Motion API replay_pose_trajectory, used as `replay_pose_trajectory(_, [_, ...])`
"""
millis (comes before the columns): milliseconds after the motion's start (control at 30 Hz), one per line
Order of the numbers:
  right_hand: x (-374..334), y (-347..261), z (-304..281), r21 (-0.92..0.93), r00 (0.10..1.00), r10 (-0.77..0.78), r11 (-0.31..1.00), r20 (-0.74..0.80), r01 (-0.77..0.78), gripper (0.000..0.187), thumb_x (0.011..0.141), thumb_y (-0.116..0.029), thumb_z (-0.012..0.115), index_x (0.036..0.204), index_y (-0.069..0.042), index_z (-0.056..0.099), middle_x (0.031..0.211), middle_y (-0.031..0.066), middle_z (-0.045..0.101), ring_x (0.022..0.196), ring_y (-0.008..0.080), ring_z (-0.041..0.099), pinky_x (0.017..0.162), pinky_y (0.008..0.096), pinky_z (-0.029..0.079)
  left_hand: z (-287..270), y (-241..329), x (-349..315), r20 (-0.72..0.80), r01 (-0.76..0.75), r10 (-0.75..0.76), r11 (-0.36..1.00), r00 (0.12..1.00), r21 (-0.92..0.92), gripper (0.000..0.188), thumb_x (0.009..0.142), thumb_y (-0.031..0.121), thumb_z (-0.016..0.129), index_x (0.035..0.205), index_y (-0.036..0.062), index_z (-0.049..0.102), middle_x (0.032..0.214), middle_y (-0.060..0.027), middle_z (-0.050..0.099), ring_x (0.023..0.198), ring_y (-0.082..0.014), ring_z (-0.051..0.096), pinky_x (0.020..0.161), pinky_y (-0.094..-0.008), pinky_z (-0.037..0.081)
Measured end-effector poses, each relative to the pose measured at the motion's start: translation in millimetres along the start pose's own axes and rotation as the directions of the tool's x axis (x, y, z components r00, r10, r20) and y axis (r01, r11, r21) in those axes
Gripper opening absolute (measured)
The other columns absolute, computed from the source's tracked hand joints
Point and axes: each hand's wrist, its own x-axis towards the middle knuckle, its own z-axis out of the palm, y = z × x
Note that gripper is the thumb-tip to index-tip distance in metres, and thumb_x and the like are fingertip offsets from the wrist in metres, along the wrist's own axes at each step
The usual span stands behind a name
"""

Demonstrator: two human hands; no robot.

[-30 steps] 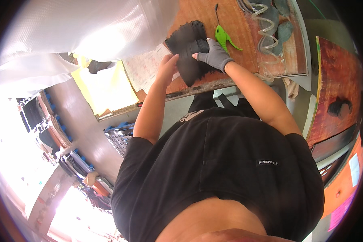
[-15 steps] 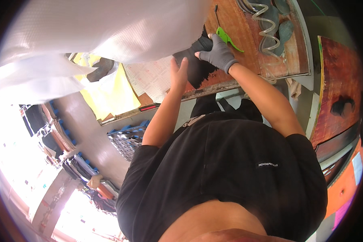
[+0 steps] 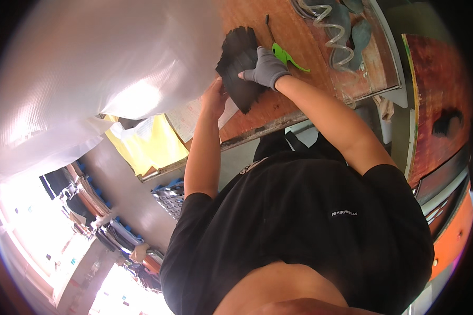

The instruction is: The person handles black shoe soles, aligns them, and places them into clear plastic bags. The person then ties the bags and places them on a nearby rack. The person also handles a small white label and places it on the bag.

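A stack of thin black sheets (image 3: pixel 238 65) with ragged, stepped edges lies over the wooden worktable, between my hands. My bare left hand (image 3: pixel 214 98) grips its near left edge, the fingers partly hidden by the sheets. On the right side my right hand (image 3: pixel 265 69), in a grey glove that leaves the fingertips bare, holds the stack with the thumb on top and the fingers along its far edge. Just beyond that hand a bright green air blow gun (image 3: pixel 283 54) with a thin dark nozzle rests on the table.
Translucent plastic sheeting (image 3: pixel 142 58) hangs over the table's left side. Under it are yellow sheet material (image 3: pixel 150 144) and printed paper (image 3: pixel 185 119). A clear coiled hose (image 3: pixel 333 39) lies at the far right. Below left stands a perforated basket (image 3: pixel 169 199); a reddish board (image 3: pixel 436 100) stands right.
Both hands have shifted left with the black stack, which now shows more of its surface, turned up and spread between them. The sheeting hangs lower over the yellow material.
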Motion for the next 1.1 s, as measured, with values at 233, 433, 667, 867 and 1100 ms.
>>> replay_pose_trajectory(233, [2.1, 9.3, -7.8, 0.149, 0.998, 0.015, 0.989, 0.058, -0.023, 0.089, 0.062, -0.044, 0.076, 0.128, 0.003, 0.038, 0.127, 0.0229, 0.045, 0.118, 0.0326, 0.046, 0.097, 0.0359, 0.038, -1.1, 10.9, 11.6, -0.012, -0.140, 0.152, 0.937, 0.988, 0.320, 0.031, 0.092, 0.031, 0.051, 0.109, 0.0050, 0.055, 0.101, -0.0045, 0.059, 0.093, -0.0150, 0.053, 0.078, -0.0301, 0.043])
replay_pose_trajectory(433, [1.6, 23.0, 18.7, 0.619, 0.998, -0.010, 0.785, 0.056, -0.027, 0.092, 0.060, -0.038, 0.079, 0.129, 0.007, 0.036, 0.126, 0.0227, 0.046, 0.118, 0.0294, 0.046, 0.097, 0.0329, 0.037, 34.8, 43.2, -21.1, 0.034, -0.132, 0.133, 0.990, 0.990, -0.043, 0.034, 0.091, 0.032, 0.053, 0.112, 0.0061, 0.048, 0.109, -0.0075, 0.055, 0.102, -0.0183, 0.052, 0.087, -0.0336, 0.044])
replay_pose_trajectory(667, [-14.0, 15.7, 39.3, 0.947, 0.900, -0.357, 0.282, 0.251, -0.152, 0.067, 0.071, -0.033, 0.071, 0.121, 0.003, 0.045, 0.118, 0.0154, 0.052, 0.109, 0.0205, 0.051, 0.092, 0.0322, 0.041, 44.0, 82.0, -57.1, -0.021, -0.199, 0.227, 0.892, 0.974, 0.406, 0.039, 0.088, 0.035, 0.059, 0.106, 0.0022, 0.048, 0.092, -0.0082, 0.054, 0.083, -0.0156, 0.054, 0.072, -0.0314, 0.047])
replay_pose_trajectory(867, [-29.0, 2.4, 38.0, 0.235, 0.987, -0.155, 0.959, -0.039, 0.159, 0.068, 0.076, -0.044, 0.063, 0.124, 0.002, 0.047, 0.122, 0.0202, 0.050, 0.116, 0.0303, 0.047, 0.097, 0.0370, 0.036, 37.6, 60.7, -51.1, -0.191, -0.013, 0.079, 0.946, 0.978, 0.323, 0.048, 0.086, 0.036, 0.060, 0.111, -0.0027, 0.048, 0.098, -0.0107, 0.056, 0.086, -0.0178, 0.054, 0.076, -0.0296, 0.046])
replay_pose_trajectory(1100, [-33.3, 21.5, 35.9, 0.495, 0.993, -0.120, 0.863, 0.000, 0.104, 0.071, 0.079, -0.046, 0.060, 0.127, 0.005, 0.042, 0.126, 0.0219, 0.047, 0.119, 0.0298, 0.045, 0.100, 0.0340, 0.033, 49.4, 42.6, -43.6, -0.215, -0.087, 0.220, 0.863, 0.951, 0.498, 0.042, 0.088, 0.038, 0.056, 0.100, -0.0023, 0.048, 0.089, -0.0097, 0.053, 0.081, -0.0153, 0.051, 0.072, -0.0296, 0.044])
